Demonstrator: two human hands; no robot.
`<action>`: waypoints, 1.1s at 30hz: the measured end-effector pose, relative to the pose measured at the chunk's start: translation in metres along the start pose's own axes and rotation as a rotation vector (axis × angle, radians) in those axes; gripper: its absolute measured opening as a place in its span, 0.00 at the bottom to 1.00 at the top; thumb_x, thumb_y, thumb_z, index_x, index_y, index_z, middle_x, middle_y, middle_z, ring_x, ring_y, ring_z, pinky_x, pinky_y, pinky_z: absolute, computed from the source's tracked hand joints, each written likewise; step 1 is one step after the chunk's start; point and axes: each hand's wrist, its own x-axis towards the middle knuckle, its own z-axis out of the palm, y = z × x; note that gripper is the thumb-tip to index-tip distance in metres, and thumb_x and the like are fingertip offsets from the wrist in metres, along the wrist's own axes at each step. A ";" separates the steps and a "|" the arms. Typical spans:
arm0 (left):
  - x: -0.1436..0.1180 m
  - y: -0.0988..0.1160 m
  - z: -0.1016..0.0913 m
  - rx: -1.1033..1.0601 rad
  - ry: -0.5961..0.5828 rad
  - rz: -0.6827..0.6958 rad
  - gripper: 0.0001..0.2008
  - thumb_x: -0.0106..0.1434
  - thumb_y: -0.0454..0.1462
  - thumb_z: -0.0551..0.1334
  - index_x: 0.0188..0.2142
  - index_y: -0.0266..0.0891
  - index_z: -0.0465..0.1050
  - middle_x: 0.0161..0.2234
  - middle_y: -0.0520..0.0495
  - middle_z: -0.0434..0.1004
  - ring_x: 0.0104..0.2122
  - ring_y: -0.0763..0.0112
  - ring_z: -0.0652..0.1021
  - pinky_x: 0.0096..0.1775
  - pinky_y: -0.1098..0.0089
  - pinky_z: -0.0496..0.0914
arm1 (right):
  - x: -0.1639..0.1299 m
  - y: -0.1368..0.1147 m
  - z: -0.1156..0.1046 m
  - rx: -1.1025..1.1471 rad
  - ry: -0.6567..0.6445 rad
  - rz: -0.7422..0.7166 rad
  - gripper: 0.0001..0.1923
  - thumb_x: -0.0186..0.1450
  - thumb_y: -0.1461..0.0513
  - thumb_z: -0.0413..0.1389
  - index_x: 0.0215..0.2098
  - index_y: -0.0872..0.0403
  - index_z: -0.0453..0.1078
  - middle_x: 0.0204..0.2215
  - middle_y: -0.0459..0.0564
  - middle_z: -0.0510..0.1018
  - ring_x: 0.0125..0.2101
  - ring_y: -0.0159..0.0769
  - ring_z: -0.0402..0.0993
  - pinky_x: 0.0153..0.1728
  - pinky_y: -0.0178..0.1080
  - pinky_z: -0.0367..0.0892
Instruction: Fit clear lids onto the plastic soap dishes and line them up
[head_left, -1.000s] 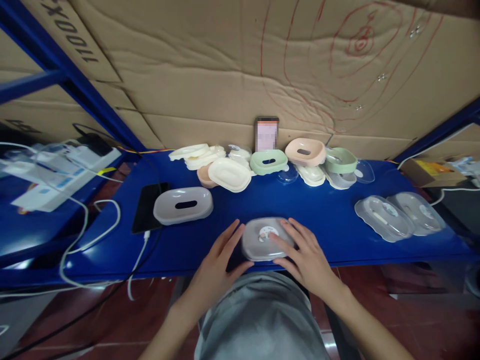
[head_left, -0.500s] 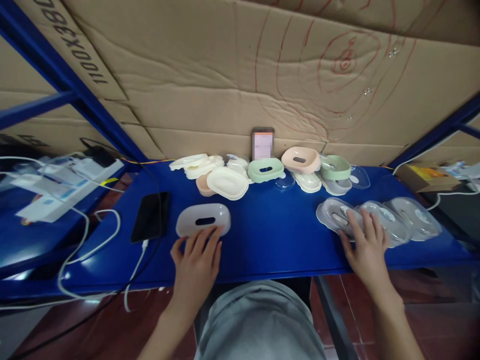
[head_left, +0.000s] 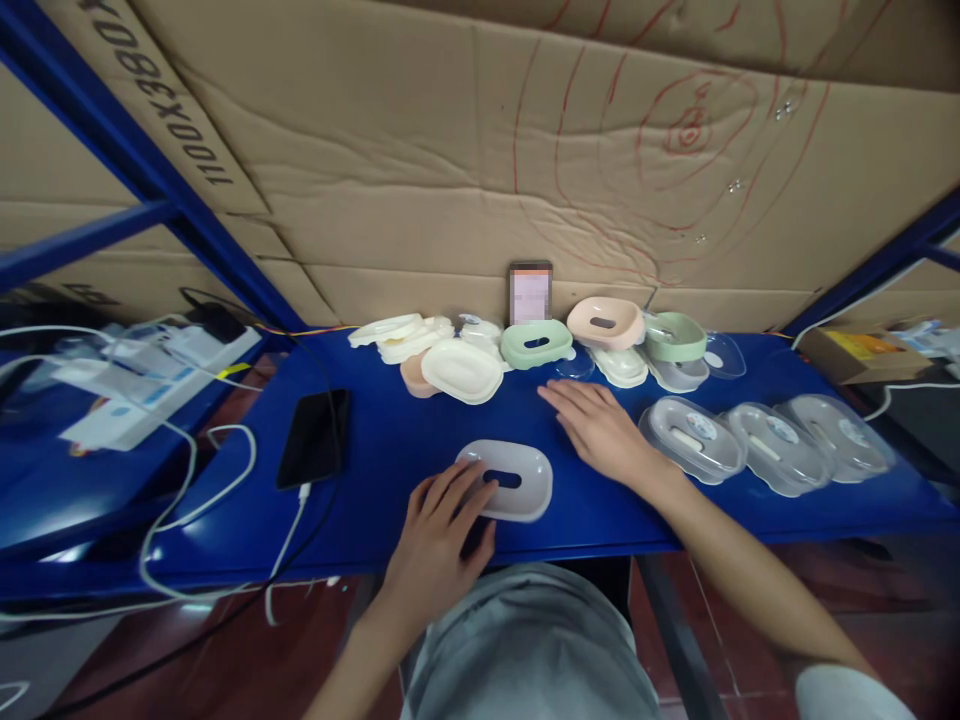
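We look down at a blue table (head_left: pixel 615 500) w/ both our hands out front. Our left hand (head_left: pixel 439 530) rests on the near-left edge of a grey oval dish (head_left: pixel 514 480) with a dark slot in its top; fingers (head_left: pixel 465 485) are loosely curled over the rim, touching it, not clamped round it. The dish sits flat near the table's front edge, approx. centre of view. Our right hand (head_left: pixel 600 425) lies open, palm down, fingers spread and pointing left, just beyond and to the right of the grey dish; it holds nothing, and we can't tell if it touches the table. Between the two hands is only the dish and bare blue surface.

Right of the right hand, 3 clear lids (head_left: pixel 772 445) lie in a row, the nearest one close by the wrist. Along the back of the table, against a cardboard wall (head_left: pixel 480 180), sits a cluster of soap dishes (head_left: pixel 536 345) in cream, green and peach, plus a phone stood upright (head_left: pixel 530 292). At left, a black phone (head_left: pixel 315 435) lies flat w/ a white cable (head_left: pixel 225 480) plugged in, well apart from the left hand.
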 end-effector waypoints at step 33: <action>-0.007 -0.005 0.004 -0.146 0.104 -0.018 0.10 0.74 0.35 0.64 0.53 0.42 0.78 0.58 0.40 0.80 0.58 0.54 0.78 0.57 0.54 0.76 | 0.046 -0.016 0.020 0.324 0.032 -0.130 0.16 0.79 0.56 0.54 0.58 0.51 0.78 0.55 0.55 0.84 0.58 0.45 0.79 0.61 0.51 0.73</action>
